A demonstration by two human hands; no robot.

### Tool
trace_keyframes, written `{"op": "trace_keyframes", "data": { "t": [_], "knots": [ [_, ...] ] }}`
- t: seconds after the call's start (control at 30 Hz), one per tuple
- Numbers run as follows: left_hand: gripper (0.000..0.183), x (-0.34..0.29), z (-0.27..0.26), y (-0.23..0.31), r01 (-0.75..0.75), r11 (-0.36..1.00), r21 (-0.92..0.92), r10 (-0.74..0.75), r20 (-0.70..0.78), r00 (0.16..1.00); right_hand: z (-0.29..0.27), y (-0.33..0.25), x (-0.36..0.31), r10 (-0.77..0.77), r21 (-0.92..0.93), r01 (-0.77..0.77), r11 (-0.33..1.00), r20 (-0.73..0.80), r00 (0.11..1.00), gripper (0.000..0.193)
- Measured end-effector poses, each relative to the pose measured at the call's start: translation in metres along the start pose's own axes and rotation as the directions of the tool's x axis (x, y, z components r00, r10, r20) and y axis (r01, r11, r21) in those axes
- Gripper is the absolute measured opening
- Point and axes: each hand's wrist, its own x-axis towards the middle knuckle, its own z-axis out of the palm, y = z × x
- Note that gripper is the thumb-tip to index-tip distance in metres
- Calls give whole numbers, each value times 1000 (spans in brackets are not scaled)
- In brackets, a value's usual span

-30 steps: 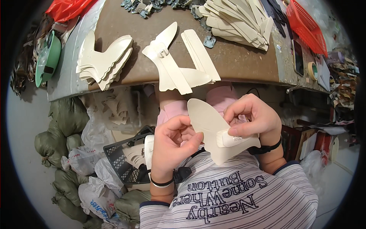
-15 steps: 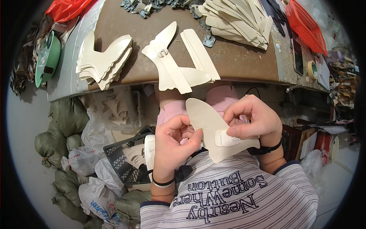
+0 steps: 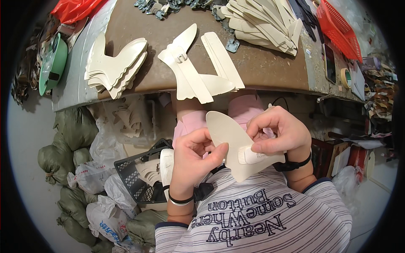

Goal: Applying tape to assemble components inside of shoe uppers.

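Note:
Above my lap, both hands hold a cream, wing-shaped flat piece [image 3: 228, 137], which looks like a leather or plastic cut-out. My left hand [image 3: 195, 154] pinches its left edge between thumb and fingers. My right hand [image 3: 283, 131] is closed on its right side, the thumb pressing a short cream strap end with a ribbed tip [image 3: 248, 155] against the face. Part of that strap is hidden under my thumb. On the table edge ahead lies a similar cream piece [image 3: 182, 88], crossed by a strap with a metal buckle [image 3: 181, 57].
A stack of cream cut pieces [image 3: 116, 63] lies left on the table [image 3: 139, 25]; loose straps [image 3: 221, 59] and a ribbed strap pile [image 3: 261, 27] sit right. Metal buckles [image 3: 159, 12] lie at the back. A black basket [image 3: 130, 181] and tied sacks [image 3: 76, 126] stand below left.
The held piece has tipped slightly and shifted a little down. My right thumb covers more of the strap end, and my left thumb has moved slightly right along the piece.

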Motion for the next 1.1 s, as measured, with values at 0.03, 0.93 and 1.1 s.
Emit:
{"op": "trace_keyframes", "data": {
  "t": [0.03,0.93,1.1],
  "knots": [
    [25,0,-1,0,9,999,-52,-7,28,1000,-2,2,0,-23,3,22,1000,34,999,15],
    [63,-7,-5,-9,-293,935,-201,304,28,952,22,4,15,-453,-303,410,860,-83,888,13],
    [41,-3,5,-11,-247,966,80,255,-126,959,33,13,19,-311,-127,286,950,-264,913,15]
  ]
}}
